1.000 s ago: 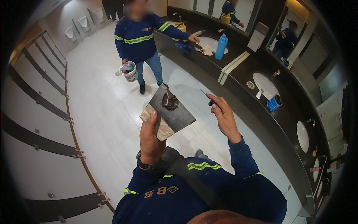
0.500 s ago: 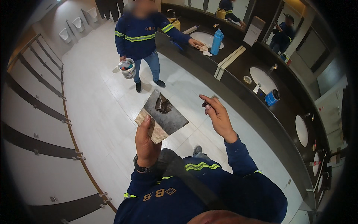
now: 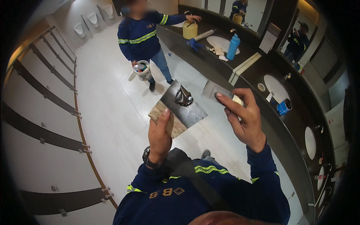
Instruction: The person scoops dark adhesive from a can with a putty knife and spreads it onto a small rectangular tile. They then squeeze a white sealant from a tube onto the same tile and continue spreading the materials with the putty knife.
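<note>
My left hand (image 3: 160, 137) is closed around the wooden grip of a broad, flat metal scraper (image 3: 195, 115), thumb on top of the wood. A lump of dark, glossy paste (image 3: 183, 97) sits on the blade's far part. In my right hand (image 3: 247, 122) is a smaller putty knife (image 3: 213, 90) with a pale handle, mostly hidden by my fingers. My index finger lies along its blade. The knife is to the right of the scraper, apart from it and the paste.
Ahead stands a co-worker (image 3: 140, 33) holding a white bucket (image 3: 145, 74) of items. Along the right runs a dark counter (image 3: 245, 77) with sinks, a yellow container (image 3: 190, 30), a caulking gun (image 3: 194, 44), a blue bottle (image 3: 233, 47) and a blue can (image 3: 284, 107). Stall partitions (image 3: 41, 101) line the left.
The putty knife in my right hand, barely visible before, now shows its flat blade. Both my hands appear farther right. The co-worker's hand has left the cloth by the sink and reaches above the yellow container.
</note>
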`<action>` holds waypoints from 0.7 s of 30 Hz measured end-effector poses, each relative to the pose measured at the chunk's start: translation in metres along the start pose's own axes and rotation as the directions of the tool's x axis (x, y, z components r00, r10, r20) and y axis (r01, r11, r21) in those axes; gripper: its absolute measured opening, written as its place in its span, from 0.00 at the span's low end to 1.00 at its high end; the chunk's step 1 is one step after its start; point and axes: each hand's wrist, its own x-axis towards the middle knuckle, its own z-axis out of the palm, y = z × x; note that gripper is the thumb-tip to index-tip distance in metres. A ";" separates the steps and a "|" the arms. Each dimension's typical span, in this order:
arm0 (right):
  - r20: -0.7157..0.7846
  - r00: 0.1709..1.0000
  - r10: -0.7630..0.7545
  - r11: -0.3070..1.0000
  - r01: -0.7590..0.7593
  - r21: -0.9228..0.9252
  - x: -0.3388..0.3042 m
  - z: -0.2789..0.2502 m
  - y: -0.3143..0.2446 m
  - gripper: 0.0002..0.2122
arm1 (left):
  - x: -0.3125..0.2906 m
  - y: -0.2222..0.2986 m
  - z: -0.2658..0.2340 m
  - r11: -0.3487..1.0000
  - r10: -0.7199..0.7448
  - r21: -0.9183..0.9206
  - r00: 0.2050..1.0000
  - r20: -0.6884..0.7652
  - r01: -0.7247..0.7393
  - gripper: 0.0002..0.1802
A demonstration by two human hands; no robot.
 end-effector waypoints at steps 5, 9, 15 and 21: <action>0.076 0.993 -0.094 0.988 0.102 -0.115 0.008 -0.007 -0.011 0.23 | -0.001 -0.002 0.003 0.996 0.073 0.054 0.997 -0.002 -0.073 0.17; 0.118 0.983 0.140 0.975 -0.157 0.156 0.006 -0.002 -0.015 0.16 | -0.001 0.002 0.000 0.966 0.211 0.139 0.974 0.079 -0.220 0.14; 0.360 0.751 0.553 0.339 -0.597 0.727 -0.029 0.042 -0.010 0.12 | -0.007 0.002 0.008 0.896 0.372 0.210 0.919 0.130 -0.392 0.14; 0.396 0.729 0.558 0.339 -0.636 0.694 -0.029 0.053 -0.012 0.11 | -0.008 0.001 -0.005 0.721 0.420 0.457 0.853 0.308 -0.520 0.15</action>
